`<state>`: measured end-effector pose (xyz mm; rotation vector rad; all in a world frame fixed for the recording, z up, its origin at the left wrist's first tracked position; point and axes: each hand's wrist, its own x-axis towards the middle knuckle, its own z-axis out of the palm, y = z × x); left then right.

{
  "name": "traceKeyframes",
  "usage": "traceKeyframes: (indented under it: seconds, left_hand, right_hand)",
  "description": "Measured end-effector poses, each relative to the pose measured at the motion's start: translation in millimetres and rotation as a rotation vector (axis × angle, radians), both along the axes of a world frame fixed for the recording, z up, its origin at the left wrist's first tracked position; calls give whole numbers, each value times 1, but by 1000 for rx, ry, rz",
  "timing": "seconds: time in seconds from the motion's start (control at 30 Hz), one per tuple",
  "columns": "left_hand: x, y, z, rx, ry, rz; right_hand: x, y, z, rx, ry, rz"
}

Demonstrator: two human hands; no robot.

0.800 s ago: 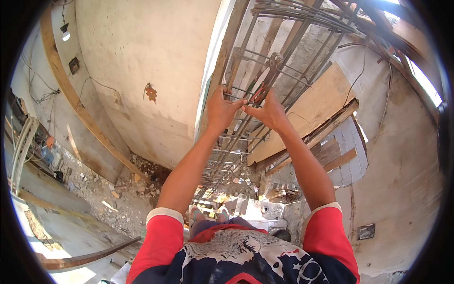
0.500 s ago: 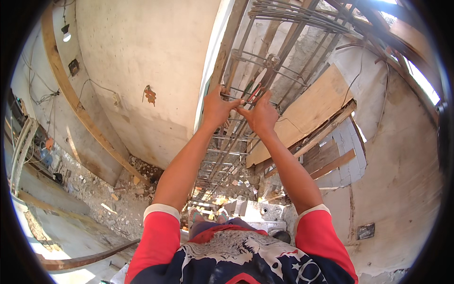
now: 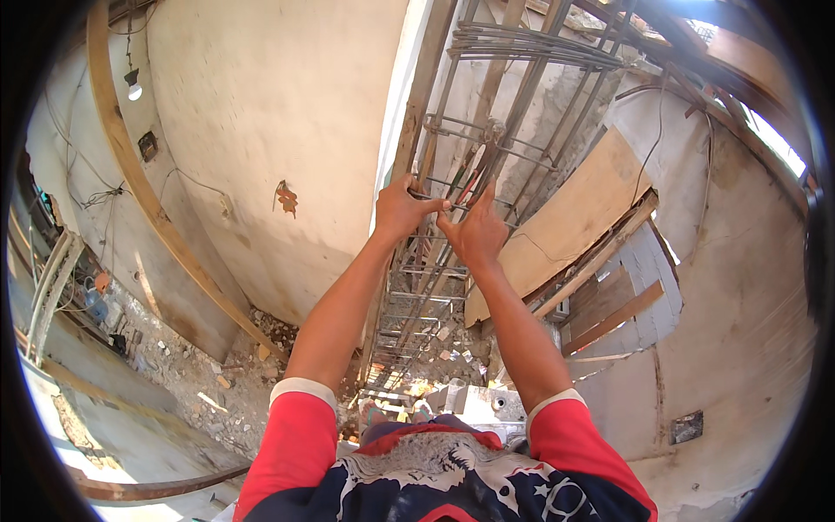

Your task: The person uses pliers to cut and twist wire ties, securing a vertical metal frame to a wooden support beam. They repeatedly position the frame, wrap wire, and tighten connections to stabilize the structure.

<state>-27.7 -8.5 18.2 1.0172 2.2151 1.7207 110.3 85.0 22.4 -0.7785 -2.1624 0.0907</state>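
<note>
A long cage of steel reinforcing bars (image 3: 519, 91), tied across by thin square stirrups, runs away from me between my arms. My left hand (image 3: 403, 210) is closed around a stirrup at the cage's left side, thumb pointing right. Just right of it, my right hand (image 3: 475, 233) grips the same stirrup area, its thumb close to the left one. The fingertips of both hands are partly hidden behind the steel. Beyond my thumbs, a slim tool with red and green parts (image 3: 467, 183) rests among the bars; its kind is unclear.
Loose bent stirrups (image 3: 535, 45) are bunched farther up the cage. A plywood board (image 3: 570, 222) leans at the right, beside a wooden frame. Timber posts and a plaster wall (image 3: 261, 104) stand left. Rubble (image 3: 209, 365) covers the floor far below; a light bulb (image 3: 133, 87) hangs upper left.
The view has shifted slightly, moving the left wall and floor rightward in the picture. Both hands stay at the same part of the cage, and my thumbs are a little farther apart.
</note>
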Motion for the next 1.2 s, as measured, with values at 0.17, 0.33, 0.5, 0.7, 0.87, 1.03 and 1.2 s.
traceKeyframes:
  seconds: [0.17, 0.33, 0.5, 0.7, 0.87, 1.03, 1.2]
  left_hand:
    - [-6, 5, -8, 33, -17, 4]
    - [-5, 3, -10, 11, 14, 25]
    - [4, 2, -5, 14, 50, 55]
    - [1, 2, -8, 14, 33, 49]
    - [5, -7, -5, 28, 33, 69]
    - [8, 6, -6, 38, 70, 76]
    - [7, 5, -11, 51, 146, 123]
  right_hand:
    - [4, 11, -28, 68, 169, 151]
    - [24, 5, -33, -112, 320, 219]
    - [36, 7, -31, 54, 247, 221]
    - [36, 1, -26, -2, 314, 272]
    - [40, 4, -13, -624, 411, 241]
    - [32, 47, -40, -1466, 979, 414]
    - [31, 37, -36, -1095, 718, 174]
